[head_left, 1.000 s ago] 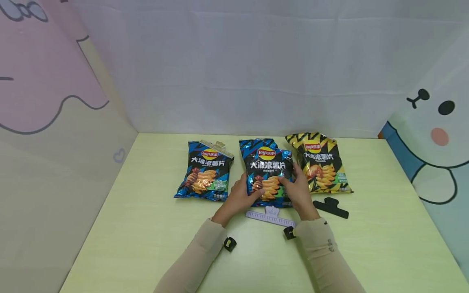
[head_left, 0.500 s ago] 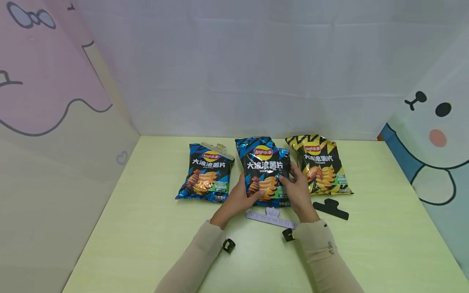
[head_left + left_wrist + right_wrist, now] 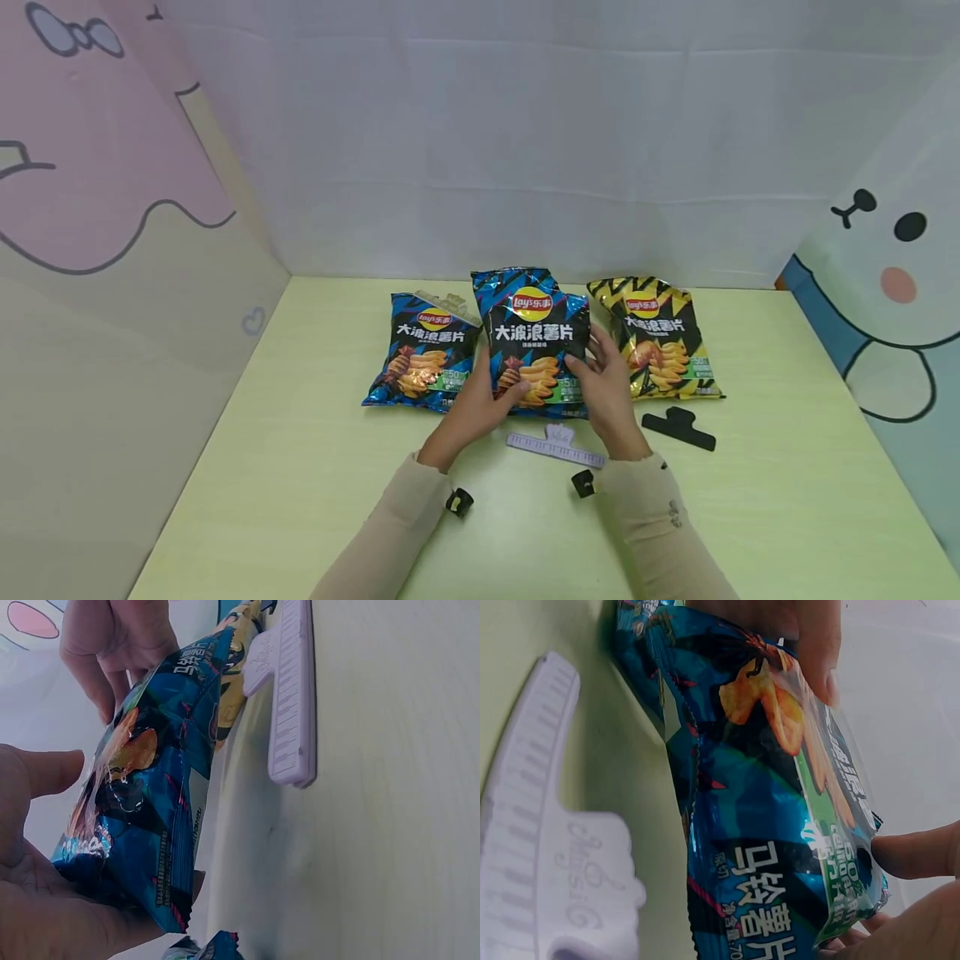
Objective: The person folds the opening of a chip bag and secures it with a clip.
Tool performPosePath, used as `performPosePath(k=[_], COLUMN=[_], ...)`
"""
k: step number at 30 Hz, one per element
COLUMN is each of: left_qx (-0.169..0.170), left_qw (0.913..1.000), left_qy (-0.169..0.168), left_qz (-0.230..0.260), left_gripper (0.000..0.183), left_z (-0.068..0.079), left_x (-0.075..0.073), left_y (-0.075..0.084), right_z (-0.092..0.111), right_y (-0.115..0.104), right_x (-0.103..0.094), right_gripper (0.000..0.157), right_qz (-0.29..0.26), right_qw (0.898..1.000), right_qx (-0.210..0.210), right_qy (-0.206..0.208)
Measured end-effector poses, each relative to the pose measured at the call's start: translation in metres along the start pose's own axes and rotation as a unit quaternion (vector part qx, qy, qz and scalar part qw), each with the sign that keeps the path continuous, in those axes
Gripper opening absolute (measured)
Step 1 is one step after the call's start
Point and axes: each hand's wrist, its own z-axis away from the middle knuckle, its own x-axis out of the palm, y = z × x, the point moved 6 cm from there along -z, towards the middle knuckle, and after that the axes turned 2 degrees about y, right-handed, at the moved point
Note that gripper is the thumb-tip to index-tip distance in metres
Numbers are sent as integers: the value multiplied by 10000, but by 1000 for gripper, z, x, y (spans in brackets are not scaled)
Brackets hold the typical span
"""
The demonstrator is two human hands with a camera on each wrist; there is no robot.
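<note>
In the head view, a blue and black chip bag (image 3: 534,346) is held between both hands, its front toward me. The left hand (image 3: 474,407) grips its left side, with the thumb on the front. On the right side, the right hand (image 3: 606,396) holds it the same way, fingers partly behind the bag. The bag's top right corner looks cut away or folded; I cannot tell which. Its lower edge is off the table in both wrist views. Just below it lies a lilac bag clip (image 3: 555,446) with piano-key markings, which also shows in the right wrist view.
To the left lies another blue chip bag (image 3: 423,354) with a pale gold clip (image 3: 448,305) across its top corner. A yellow and black chip bag (image 3: 660,342) lies to the right, with a black bag clip (image 3: 679,427) in front of it. A white backdrop (image 3: 487,150) stands behind the table.
Both hands have raised the middle chip bag and shifted it slightly left, so it now overlaps the edge of the left bag's area. The clips and the yellow bag stay put.
</note>
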Motion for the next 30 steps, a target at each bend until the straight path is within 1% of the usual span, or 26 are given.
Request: performPosePath(k=[4,6,9,12,19,25,27,30], left_qx=[-6,-66,-84,-13,-35,159,116,-93], left_qw=[9999,9998,9997,9997,9995,9994,9994,9992], left_qy=[150,187,218,228,281,297,300,324], left_qz=[-50,-52,-49,-30,-153,-82,-120,-195], left_gripper=[91,90,90,89,90,88,90,94], left_z=[3,4,7,9,11,10,11,13], left_x=[-7,-10,-13,-16,-22,-24,-25,-27], left_y=[2,2,1,2,4,10,10,9], right_z=[6,9,12,15,18,21,22,23], right_y=[-5,-7,-7,-7,-9,-11,-12,-13], right_x=[4,6,9,12,15,15,15,16], right_gripper=[64,64,65,65,65,65,64,64], right_qz=[-153,-217,-310,-369,-353,-302,-280,-255], right_qw=[9997,9996,9993,9991,9992,9991,9990,9989], right_qx=[-153,-181,-182,-205,-205,-271,-314,-374], right_qy=[61,82,66,54,44,95,119,109])
